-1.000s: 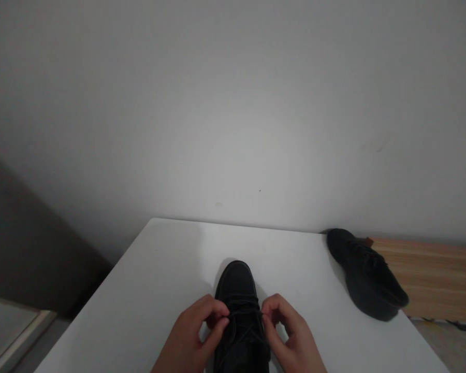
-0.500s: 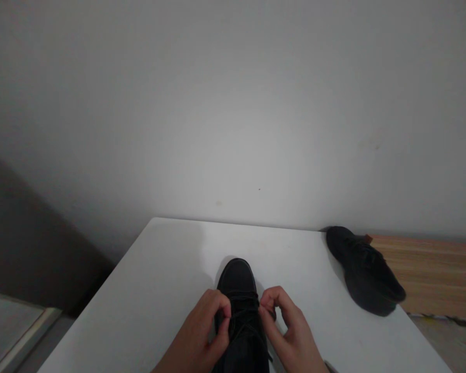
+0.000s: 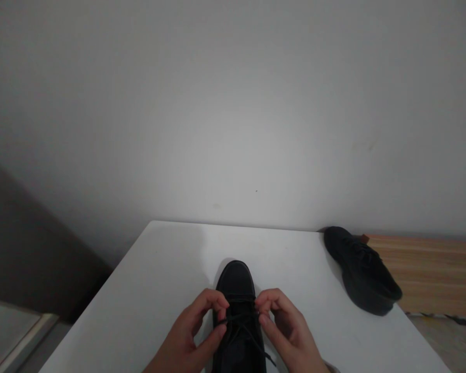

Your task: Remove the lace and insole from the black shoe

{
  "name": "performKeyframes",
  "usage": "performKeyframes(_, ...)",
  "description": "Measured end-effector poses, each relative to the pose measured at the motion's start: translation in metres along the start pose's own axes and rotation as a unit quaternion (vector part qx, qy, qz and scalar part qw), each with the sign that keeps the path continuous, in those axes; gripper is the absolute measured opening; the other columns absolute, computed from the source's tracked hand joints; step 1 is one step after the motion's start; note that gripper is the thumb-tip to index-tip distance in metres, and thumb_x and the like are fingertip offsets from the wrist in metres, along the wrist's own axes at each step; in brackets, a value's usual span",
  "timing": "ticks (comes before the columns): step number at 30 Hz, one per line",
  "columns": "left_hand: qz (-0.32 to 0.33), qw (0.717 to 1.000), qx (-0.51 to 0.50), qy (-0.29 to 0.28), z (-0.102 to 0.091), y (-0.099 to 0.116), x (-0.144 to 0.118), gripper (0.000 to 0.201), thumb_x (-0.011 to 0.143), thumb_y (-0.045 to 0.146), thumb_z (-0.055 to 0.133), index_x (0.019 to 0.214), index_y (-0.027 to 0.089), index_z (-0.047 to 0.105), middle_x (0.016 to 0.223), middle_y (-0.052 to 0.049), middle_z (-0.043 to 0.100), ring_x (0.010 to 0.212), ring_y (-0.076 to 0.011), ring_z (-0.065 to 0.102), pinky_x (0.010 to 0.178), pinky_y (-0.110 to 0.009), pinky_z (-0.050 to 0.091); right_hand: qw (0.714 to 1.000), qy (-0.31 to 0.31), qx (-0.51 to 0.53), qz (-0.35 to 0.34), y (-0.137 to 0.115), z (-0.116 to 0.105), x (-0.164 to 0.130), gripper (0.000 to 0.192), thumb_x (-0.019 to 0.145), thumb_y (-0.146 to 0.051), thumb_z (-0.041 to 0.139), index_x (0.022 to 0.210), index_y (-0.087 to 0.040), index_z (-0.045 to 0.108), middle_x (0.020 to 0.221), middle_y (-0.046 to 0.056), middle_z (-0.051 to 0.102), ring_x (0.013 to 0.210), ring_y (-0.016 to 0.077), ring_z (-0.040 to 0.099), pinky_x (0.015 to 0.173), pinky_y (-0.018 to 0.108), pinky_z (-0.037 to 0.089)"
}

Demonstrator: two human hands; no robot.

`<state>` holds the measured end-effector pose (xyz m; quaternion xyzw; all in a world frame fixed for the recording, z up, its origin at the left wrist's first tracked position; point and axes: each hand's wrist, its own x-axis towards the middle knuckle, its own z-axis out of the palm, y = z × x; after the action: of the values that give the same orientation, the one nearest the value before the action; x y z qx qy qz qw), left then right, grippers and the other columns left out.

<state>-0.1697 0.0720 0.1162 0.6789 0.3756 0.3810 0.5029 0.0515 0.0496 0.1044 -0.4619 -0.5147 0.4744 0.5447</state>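
A black lace-up shoe (image 3: 235,280) stands on the white table (image 3: 171,269), its toe pointing away from me. My left hand (image 3: 192,331) is at the shoe's left side, thumb and forefinger closed around the black shoelace (image 3: 241,316). On the other side my right hand (image 3: 289,329) pinches the lace near the right row of eyelets. The lace runs crosswise over the tongue between both hands. One loose lace end (image 3: 270,358) hangs over the shoe's right side. The heel of the shoe is cut off by the lower edge of the view.
A second black shoe (image 3: 361,269) lies at the table's right edge, toe against the wall (image 3: 233,129). Beyond that edge is a wood-grained board (image 3: 435,269). A pale-edged panel (image 3: 15,331) stands low at the left, beside the table.
My left fingers have shifted slightly left and opened a little, with lace now showing between them. My right hand is nearly in place. The view has moved slightly.
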Motion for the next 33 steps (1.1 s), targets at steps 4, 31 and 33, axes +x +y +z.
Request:
performKeyframes(4, -0.019, 1.000, -0.009, 0.013, 0.002, -0.001, 0.000, 0.008, 0.096, 0.026, 0.056, 0.103, 0.023, 0.059, 0.092, -0.001, 0.059, 0.091, -0.0169, 0.062, 0.085, -0.025, 0.050, 1.000, -0.002, 0.022, 0.021, 0.006, 0.000, 0.003, 0.029, 0.091, -0.052, 0.067, 0.093, -0.023, 0.069, 0.073, -0.002, 0.055, 0.069, 0.0156, 0.050, 0.064, 0.025, 0.040)
performKeyframes(31, 0.025, 0.946, 0.324, 0.026, -0.019, -0.006, 0.001, 0.020, 0.097, 0.029, 0.055, 0.094, 0.026, 0.074, 0.076, 0.001, 0.072, 0.065, -0.0147, 0.069, 0.061, -0.021, 0.050, 0.992, -0.005, -0.123, 0.010, -0.004, -0.036, -0.001, 0.021, 0.092, -0.043, 0.066, 0.087, -0.023, 0.071, 0.073, -0.001, 0.052, 0.068, 0.0154, 0.053, 0.058, 0.022, 0.044)
performKeyframes(33, 0.031, 0.939, 0.341, 0.033, -0.021, -0.007, 0.001, 0.021, 0.097, 0.030, 0.056, 0.094, 0.027, 0.077, 0.074, 0.000, 0.072, 0.065, -0.0155, 0.070, 0.061, -0.021, 0.050, 0.989, -0.008, -0.149, -0.003, -0.001, -0.035, -0.001, 0.020, 0.095, -0.039, 0.061, 0.087, -0.023, 0.071, 0.073, -0.001, 0.053, 0.066, 0.0151, 0.054, 0.057, 0.021, 0.044)
